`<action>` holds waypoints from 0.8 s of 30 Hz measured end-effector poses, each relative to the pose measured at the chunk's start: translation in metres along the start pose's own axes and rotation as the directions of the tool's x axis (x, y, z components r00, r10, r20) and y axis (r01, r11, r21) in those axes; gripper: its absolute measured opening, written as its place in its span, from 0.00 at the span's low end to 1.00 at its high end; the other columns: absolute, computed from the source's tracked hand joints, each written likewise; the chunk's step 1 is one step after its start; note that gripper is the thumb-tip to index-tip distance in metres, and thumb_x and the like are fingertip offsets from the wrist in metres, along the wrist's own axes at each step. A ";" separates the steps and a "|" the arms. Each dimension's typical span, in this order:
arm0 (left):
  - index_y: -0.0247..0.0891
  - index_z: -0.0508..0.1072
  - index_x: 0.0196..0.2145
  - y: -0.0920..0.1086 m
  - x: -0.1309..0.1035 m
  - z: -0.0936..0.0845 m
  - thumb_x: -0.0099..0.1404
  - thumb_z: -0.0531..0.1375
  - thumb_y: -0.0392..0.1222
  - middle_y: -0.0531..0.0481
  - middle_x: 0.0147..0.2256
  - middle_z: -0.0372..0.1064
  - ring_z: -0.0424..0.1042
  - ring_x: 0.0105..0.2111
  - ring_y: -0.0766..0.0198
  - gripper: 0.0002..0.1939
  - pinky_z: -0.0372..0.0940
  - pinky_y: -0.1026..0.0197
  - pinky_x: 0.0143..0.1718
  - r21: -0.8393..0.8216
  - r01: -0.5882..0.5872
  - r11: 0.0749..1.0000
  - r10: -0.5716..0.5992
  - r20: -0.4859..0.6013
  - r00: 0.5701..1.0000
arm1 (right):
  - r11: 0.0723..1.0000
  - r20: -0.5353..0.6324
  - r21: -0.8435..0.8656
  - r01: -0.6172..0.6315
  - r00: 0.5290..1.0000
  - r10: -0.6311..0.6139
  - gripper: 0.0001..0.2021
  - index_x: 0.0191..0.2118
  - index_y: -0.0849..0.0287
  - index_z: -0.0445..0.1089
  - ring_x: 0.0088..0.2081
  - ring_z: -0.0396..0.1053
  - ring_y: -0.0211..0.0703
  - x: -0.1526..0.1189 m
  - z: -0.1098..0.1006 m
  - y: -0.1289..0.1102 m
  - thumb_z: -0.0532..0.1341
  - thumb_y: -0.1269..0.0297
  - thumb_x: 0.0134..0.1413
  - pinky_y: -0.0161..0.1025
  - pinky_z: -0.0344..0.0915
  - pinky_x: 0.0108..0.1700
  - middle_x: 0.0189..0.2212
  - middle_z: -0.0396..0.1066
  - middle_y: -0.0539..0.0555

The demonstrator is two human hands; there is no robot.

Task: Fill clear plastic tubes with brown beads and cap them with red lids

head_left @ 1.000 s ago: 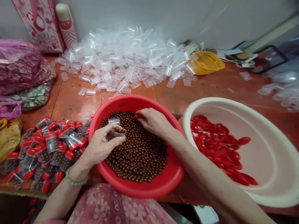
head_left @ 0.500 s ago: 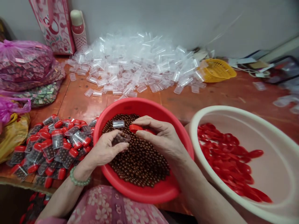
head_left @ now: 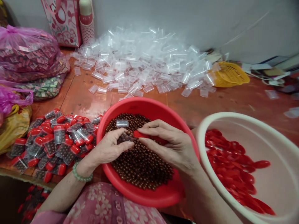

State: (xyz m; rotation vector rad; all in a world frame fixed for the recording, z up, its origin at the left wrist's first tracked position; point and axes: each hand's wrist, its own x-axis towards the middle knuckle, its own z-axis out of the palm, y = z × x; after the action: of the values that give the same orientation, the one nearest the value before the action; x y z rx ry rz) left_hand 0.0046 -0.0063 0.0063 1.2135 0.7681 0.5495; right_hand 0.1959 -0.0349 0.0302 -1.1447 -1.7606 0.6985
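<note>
My left hand (head_left: 114,146) is closed on a clear plastic container (head_left: 125,137) with dark brown balls inside. Between the thumb and fingers of my right hand (head_left: 168,141) is a red plastic cap (head_left: 140,134), close to the container's open end; whether they touch I cannot tell. Both hands are over a red basin (head_left: 149,203) holding a heap of brown balls (head_left: 142,168). One clear container (head_left: 122,123) lies on the balls. Left of the basin is a pile of filled containers with red caps (head_left: 59,137).
A cream tub (head_left: 218,116) with red caps (head_left: 233,165) stands at the right. Clear containers (head_left: 144,65) are heaped along the wall beside a yellow basket (head_left: 230,74). Purple plastic bags (head_left: 28,53), a pink bag (head_left: 63,25) and a bottle (head_left: 86,23) occupy the back left.
My right hand has brought the red cap nearer to the container's open end. My left hand keeps its hold, with the container turned slightly. The view has shifted a little.
</note>
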 end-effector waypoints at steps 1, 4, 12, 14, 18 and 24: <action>0.34 0.69 0.36 0.000 0.000 0.000 0.62 0.59 0.40 0.53 0.30 0.65 0.63 0.31 0.68 0.07 0.59 0.63 0.35 -0.004 0.001 1.000 -0.001 -0.006 1.000 | 1.000 0.011 -0.018 -0.003 1.000 0.003 0.16 0.44 0.49 0.77 0.36 0.73 0.38 -0.002 -0.004 0.001 0.67 0.74 0.50 0.35 0.72 0.37 0.36 0.74 0.52; 0.34 0.69 0.37 -0.003 0.002 -0.001 0.62 0.59 0.40 0.53 0.31 0.65 0.63 0.31 0.68 0.07 0.58 0.64 0.34 -0.009 0.013 1.000 -0.013 0.002 1.000 | 0.999 -0.005 -0.052 -0.015 1.000 0.015 0.16 0.43 0.49 0.77 0.37 0.74 0.38 -0.003 -0.011 0.002 0.67 0.75 0.50 0.34 0.72 0.37 0.36 0.75 0.51; 0.35 0.72 0.42 -0.004 0.003 -0.001 0.62 0.60 0.40 0.50 0.38 0.70 0.67 0.39 0.62 0.11 0.61 0.59 0.46 -0.013 -0.044 0.999 0.045 0.054 0.998 | 0.999 0.047 -0.027 0.034 0.998 -0.033 0.12 0.41 0.52 0.77 0.37 0.74 0.38 0.017 0.007 -0.004 0.66 0.74 0.51 0.35 0.72 0.40 0.36 0.73 0.52; 0.35 0.72 0.41 -0.004 0.003 -0.002 0.62 0.60 0.40 0.50 0.36 0.70 0.67 0.38 0.63 0.10 0.61 0.59 0.45 0.012 -0.040 0.999 0.039 0.034 0.999 | 0.998 0.070 -0.048 0.026 0.997 -0.023 0.12 0.41 0.52 0.77 0.37 0.74 0.38 0.015 0.006 -0.004 0.66 0.74 0.52 0.35 0.72 0.39 0.36 0.73 0.52; 0.35 0.70 0.38 -0.004 0.003 -0.002 0.62 0.60 0.40 0.52 0.33 0.68 0.65 0.33 0.67 0.08 0.60 0.62 0.39 0.025 -0.015 1.000 0.016 -0.011 1.000 | 0.993 0.032 -0.110 -0.034 0.999 0.037 0.12 0.41 0.51 0.77 0.36 0.74 0.39 0.004 -0.009 0.000 0.67 0.73 0.50 0.35 0.72 0.37 0.35 0.75 0.52; 0.35 0.71 0.38 -0.001 0.006 -0.002 0.60 0.61 0.37 0.51 0.35 0.69 0.66 0.35 0.68 0.07 0.61 0.63 0.42 -0.057 -0.020 0.998 0.020 -0.006 1.000 | 0.988 -0.124 -0.002 -0.151 0.981 0.150 0.12 0.39 0.49 0.78 0.38 0.74 0.37 -0.001 -0.009 0.001 0.67 0.73 0.49 0.33 0.72 0.39 0.36 0.74 0.50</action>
State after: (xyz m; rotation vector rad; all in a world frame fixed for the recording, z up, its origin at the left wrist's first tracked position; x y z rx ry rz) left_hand 0.0068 -0.0012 0.0037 1.1684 0.7409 0.5879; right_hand 0.2041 -0.0352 0.0330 -1.3115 -1.5877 0.6923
